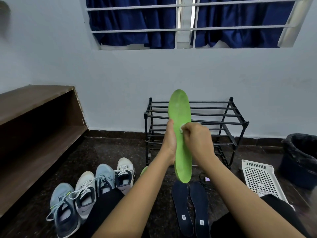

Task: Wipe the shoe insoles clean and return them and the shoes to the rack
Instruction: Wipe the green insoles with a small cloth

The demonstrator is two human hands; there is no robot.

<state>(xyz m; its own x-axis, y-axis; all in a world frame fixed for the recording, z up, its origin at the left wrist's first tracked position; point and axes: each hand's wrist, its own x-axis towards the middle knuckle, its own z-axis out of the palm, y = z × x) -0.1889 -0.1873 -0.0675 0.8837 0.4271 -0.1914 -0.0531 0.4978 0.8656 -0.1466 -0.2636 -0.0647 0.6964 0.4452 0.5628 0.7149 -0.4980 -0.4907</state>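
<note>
Two knees in black trousers frame the bottom of the view, and between them two dark insoles [191, 208] lie flat on the speckled floor [120, 152], side by side and nearly touching, heels toward the person. To their left four shoes [85, 191] stand in a slanted row, toes pointing away, laces loose. Just above the dark insoles the green insole [180, 110] is held upright in the air, heel down, toe up. The left hand [169, 145] grips it along its left edge, fingers wrapped behind it. The right hand [197, 136] is clenched on a small white wad, seemingly a wipe [182, 128], though little of it shows, and presses it against the insole's face about halfway up. A sliver of a second green piece [143, 170] peeks out beside the left forearm, near the rightmost shoe. A small purple thing [207, 179], too small to make out, lies right of the insole's heel. Further right a white perforated basket [260, 179] sits on the floor, and beyond it a bin [301, 157] lined with a black bag. Behind the hands the black rack [228, 115] stands against the pale wall, its bars bare where they show. A wooden bench [34, 103] runs along the left. Above, a barred window [185, 28] shows blue curtains [130, 23].
</note>
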